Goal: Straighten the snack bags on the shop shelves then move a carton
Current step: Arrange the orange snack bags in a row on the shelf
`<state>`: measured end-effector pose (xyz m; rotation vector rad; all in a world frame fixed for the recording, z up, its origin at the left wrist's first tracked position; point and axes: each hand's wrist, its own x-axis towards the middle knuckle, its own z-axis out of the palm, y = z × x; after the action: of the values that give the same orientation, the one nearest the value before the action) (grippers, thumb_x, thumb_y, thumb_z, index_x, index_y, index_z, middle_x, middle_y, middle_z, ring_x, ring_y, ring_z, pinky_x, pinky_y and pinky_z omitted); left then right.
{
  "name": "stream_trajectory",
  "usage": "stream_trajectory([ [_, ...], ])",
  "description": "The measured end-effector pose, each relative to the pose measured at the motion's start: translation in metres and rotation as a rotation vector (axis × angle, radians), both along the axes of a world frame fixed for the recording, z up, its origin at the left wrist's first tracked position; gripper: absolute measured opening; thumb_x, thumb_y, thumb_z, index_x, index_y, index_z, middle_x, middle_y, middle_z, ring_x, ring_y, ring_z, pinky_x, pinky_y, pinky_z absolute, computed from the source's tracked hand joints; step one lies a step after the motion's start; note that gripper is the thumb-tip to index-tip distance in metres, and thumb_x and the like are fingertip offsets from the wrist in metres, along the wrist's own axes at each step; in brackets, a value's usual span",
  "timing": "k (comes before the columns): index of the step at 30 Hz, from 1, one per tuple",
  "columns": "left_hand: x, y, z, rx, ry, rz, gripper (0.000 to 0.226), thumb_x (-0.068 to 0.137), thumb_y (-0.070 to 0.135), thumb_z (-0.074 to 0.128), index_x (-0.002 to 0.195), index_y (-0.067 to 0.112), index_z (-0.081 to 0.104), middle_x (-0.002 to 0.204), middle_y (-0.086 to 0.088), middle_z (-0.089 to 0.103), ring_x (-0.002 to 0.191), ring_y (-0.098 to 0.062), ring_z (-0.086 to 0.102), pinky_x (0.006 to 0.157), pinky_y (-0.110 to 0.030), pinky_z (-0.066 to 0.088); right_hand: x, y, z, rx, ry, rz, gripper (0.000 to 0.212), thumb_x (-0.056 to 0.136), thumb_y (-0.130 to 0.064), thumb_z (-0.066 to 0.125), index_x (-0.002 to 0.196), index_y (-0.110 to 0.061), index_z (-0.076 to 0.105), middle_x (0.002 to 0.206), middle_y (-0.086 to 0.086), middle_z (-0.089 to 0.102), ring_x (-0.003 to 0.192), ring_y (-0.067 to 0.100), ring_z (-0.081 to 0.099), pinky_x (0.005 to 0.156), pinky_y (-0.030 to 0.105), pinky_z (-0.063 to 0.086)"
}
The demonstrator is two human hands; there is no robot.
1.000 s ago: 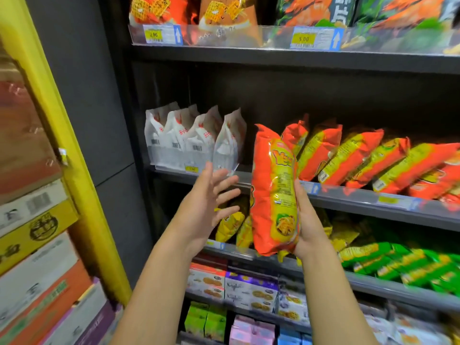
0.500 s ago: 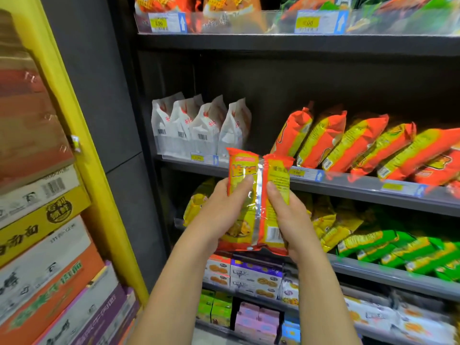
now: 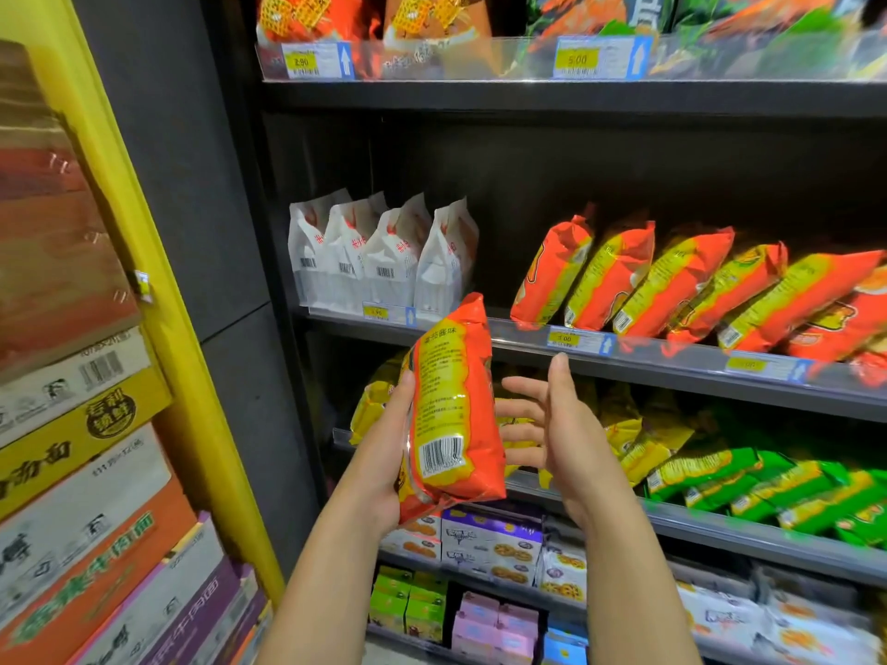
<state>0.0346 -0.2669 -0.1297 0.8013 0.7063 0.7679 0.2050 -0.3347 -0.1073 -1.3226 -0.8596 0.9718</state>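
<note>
We see an orange-and-yellow snack bag (image 3: 453, 415) with a white barcode patch, white bags (image 3: 379, 256), green bags (image 3: 749, 482), and a yellow pillar (image 3: 144, 223).

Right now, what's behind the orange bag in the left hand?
Yellow bags on the shelf peek out either side of the orange bag. The fingers of the left hand and whatever's behind are covered.

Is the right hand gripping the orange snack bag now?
No, the left hand grips the orange snack bag, while the right hand is open beside it.
</note>
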Motion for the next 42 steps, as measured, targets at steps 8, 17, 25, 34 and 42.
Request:
stream_trajectory([
  [8, 0.005, -0.015, 0.007, 0.484, 0.351, 0.207, 0.048, 0.088, 0.072, 0.059, 0.125, 0.041, 0.062, 0.113, 0.015, 0.078, 0.108, -0.011, 0.075, 0.102, -0.05, 0.058, -0.011, -0.009, 0.004, -0.027, -0.258, 0.14, 0.052, 0.09, -0.072, 0.05, 0.119, -0.033, 0.07, 0.104, -0.014, 0.08, 0.091, 0.002, 0.076, 0.085, 0.033, 0.061],
  [17, -0.016, -0.016, -0.001, 0.703, 0.164, 0.017, 0.076, 0.086, 0.023, 0.08, 0.151, 0.029, 0.04, 0.137, 0.002, 0.068, 0.129, -0.02, 0.065, 0.101, -0.04, 0.058, 0.008, -0.019, -0.016, 0.16, -0.242, 0.133, 0.054, 0.079, -0.032, 0.08, 0.129, -0.023, 0.06, 0.115, -0.007, 0.077, 0.109, 0.013, 0.073, 0.087, 0.031, 0.061],
  [25, -0.027, -0.01, -0.004, 0.693, 0.146, -0.007, 0.081, 0.076, 0.028, 0.083, 0.148, 0.028, 0.046, 0.136, 0.0, 0.069, 0.128, -0.02, 0.065, 0.102, -0.036, 0.057, 0.01, -0.017, -0.02, 0.19, -0.194, 0.192, 0.055, 0.078, -0.03, 0.081, 0.129, -0.024, 0.06, 0.12, -0.005, 0.077, 0.114, 0.017, 0.072, 0.094, 0.041, 0.06],
  [34, -0.025, -0.008, 0.007, 0.348, 0.224, 0.021, 0.071, 0.073, 0.046, 0.087, 0.134, 0.021, 0.059, 0.122, -0.007, 0.077, 0.106, -0.027, 0.077, 0.084, -0.044, 0.062, -0.007, -0.012, -0.004, 0.045, 0.014, 0.26, 0.022, 0.096, -0.035, 0.063, 0.108, -0.018, 0.072, 0.092, -0.004, 0.082, 0.087, 0.001, 0.077, 0.092, 0.027, 0.061],
  [42, -0.023, -0.008, 0.015, 0.086, 0.245, -0.042, 0.042, 0.088, 0.046, 0.072, 0.116, 0.015, 0.076, 0.109, -0.015, 0.08, 0.096, -0.031, 0.08, 0.081, -0.04, 0.063, -0.006, 0.016, -0.015, -0.194, -0.162, 0.211, 0.124, 0.054, -0.099, 0.059, 0.157, -0.031, 0.044, 0.168, -0.001, 0.033, 0.156, 0.024, 0.029, 0.126, 0.051, 0.022],
])
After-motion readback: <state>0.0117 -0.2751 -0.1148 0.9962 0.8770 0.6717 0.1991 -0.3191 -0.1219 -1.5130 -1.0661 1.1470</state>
